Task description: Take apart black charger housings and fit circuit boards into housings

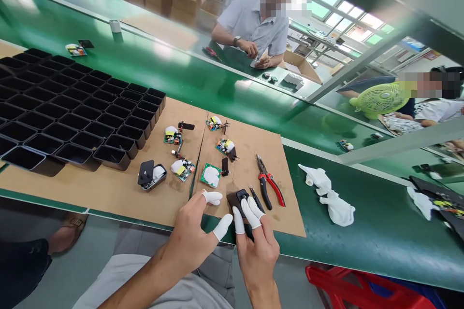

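Note:
My right hand (258, 246) pinches a small black plastic casing (236, 199) at the near edge of the brown cardboard mat (108, 188), white finger cots on its fingertips. My left hand (192, 236) hovers just left of it, fingers spread, cots on thumb and forefinger, holding nothing. Black tweezers (256, 199) lie beside the casing. Several green circuit boards (182, 169) with white parts are scattered ahead of my hands. An open black casing with a white insert (152, 175) sits to the left.
Red-handled pliers (268, 184) lie right of the casing. A black compartment tray (65, 116) fills the left. White gloves (331, 198) rest on the green belt (380, 231). A person in a grey shirt (253, 24) works across the belt; a green fan (379, 100) stands at right.

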The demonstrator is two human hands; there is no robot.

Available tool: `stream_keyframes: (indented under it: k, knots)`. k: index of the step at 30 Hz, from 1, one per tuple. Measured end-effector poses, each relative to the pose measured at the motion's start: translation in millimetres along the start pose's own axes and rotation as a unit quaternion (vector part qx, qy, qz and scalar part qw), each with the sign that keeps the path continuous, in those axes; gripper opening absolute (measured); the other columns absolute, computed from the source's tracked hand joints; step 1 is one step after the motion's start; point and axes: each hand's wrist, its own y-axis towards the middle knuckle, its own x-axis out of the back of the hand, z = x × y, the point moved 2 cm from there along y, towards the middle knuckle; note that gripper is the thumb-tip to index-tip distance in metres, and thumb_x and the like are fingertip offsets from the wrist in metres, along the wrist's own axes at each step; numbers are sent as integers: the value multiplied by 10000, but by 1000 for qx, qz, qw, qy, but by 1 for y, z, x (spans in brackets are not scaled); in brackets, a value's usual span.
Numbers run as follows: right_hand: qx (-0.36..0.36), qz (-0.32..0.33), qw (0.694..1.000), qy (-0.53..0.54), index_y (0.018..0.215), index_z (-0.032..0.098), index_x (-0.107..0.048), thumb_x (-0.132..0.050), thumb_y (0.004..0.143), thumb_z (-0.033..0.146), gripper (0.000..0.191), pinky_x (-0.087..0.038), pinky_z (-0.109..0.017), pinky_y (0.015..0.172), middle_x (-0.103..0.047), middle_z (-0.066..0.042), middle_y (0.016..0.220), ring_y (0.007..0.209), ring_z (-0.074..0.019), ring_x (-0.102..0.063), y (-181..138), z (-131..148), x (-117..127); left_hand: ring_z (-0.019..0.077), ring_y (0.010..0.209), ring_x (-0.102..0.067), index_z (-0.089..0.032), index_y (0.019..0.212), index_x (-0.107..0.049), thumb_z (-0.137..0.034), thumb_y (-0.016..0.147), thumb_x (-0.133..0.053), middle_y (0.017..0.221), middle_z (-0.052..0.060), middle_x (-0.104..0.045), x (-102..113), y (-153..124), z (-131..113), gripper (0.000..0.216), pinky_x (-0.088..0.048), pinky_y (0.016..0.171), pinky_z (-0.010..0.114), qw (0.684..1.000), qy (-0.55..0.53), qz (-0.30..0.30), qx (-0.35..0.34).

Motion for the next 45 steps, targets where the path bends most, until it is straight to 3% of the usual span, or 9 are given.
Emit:
stream_keyframes:
  k: [8, 14, 21, 27, 33, 38, 45]
  knots:
    - [-3, -8, 1000, -12, 1604, 237, -672, -751, 1033, 4, 621, -741, -399, 1017, -821, -154, 1359, 1255, -302, -839, 1, 3, -4, 271, 1028, -805, -216, 1180, -720, -292, 999, -767, 1084, 84, -795, 0, 1, 0, 202, -661, 893, 390, 1000, 14, 13, -1]
    - [13, 11, 1000, -25, 1446, 218, -762, -741, 1066, 85, 403, -745, -401, 997, -824, -138, 1217, 1147, -282, -863, 3, -4, -4, 263, 1012, -799, -229, 1129, -705, -278, 990, -762, 1072, 76, -789, 0, 1, 1, 158, -649, 870, 377, 1000, 14, 14, -5]
    - [22, 34, 999, -30, 1237, 226, -813, -705, 1099, 165, 185, -756, -350, 860, -794, -130, 1183, 1058, -260, -869, 11, -10, 2, 255, 985, -785, -230, 1122, -701, -275, 993, -765, 1048, 67, -776, 0, 1, 1, 151, -643, 871, 375, 1000, 12, 14, -14]
    - [44, 23, 998, -27, 1320, 209, -802, -703, 1094, 140, 256, -750, -354, 913, -824, -134, 1187, 1067, -262, -872, 17, -11, 9, 264, 985, -786, -221, 1101, -700, -273, 1001, -754, 1044, 73, -767, -1, 1, 1, 125, -647, 877, 388, 1000, 12, 14, -21]
    - [30, -62, 997, -38, 1543, 313, -733, -883, 933, 20, 694, -724, -350, 1012, -807, -119, 1396, 1160, -266, -860, 28, 0, 37, 266, 1001, -787, -218, 1131, -712, -274, 1001, -764, 1064, 80, -773, 1, 0, -1, 151, -651, 884, 390, 1000, 11, 18, -12]
    - [15, 17, 1000, -10, 1558, 272, -718, -726, 1062, 80, 532, -756, -381, 967, -851, -125, 1307, 1123, -285, -881, 10, -4, 19, 269, 1014, -797, -226, 1121, -719, -316, 1011, -773, 1056, 82, -781, 1, 0, 0, 153, -657, 891, 385, 1000, 16, 13, -7]
    - [27, 32, 999, -8, 1474, 230, -754, -729, 1065, 80, 436, -756, -400, 958, -819, -156, 1269, 1134, -293, -866, 0, -14, 10, 280, 985, -790, -215, 1087, -712, -329, 1014, -767, 1040, 88, -773, -1, 1, 2, 147, -652, 861, 393, 999, 27, 16, -17]
